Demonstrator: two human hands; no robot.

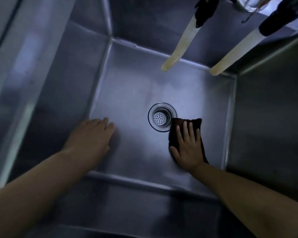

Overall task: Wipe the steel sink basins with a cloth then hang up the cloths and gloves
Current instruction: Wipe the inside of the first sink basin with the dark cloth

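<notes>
While right hand (187, 145) presses cloth (196, 123) — basin (127, 93), drain (162, 117)

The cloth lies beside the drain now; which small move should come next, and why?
Probably slide the right hand, pressing the dark cloth flat, leftward across the basin floor towards the open left hand: the cloth touches the drain rim, and that side looks unwiped.

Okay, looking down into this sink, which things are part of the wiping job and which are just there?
Part of the job:
- dark cloth, pressed flat on the basin floor beside the drain
- right hand, fingers spread on the cloth
- steel basin
- left hand, flat on the basin floor

Just there:
- drain strainer
- two pale hoses hanging over the back wall
</notes>
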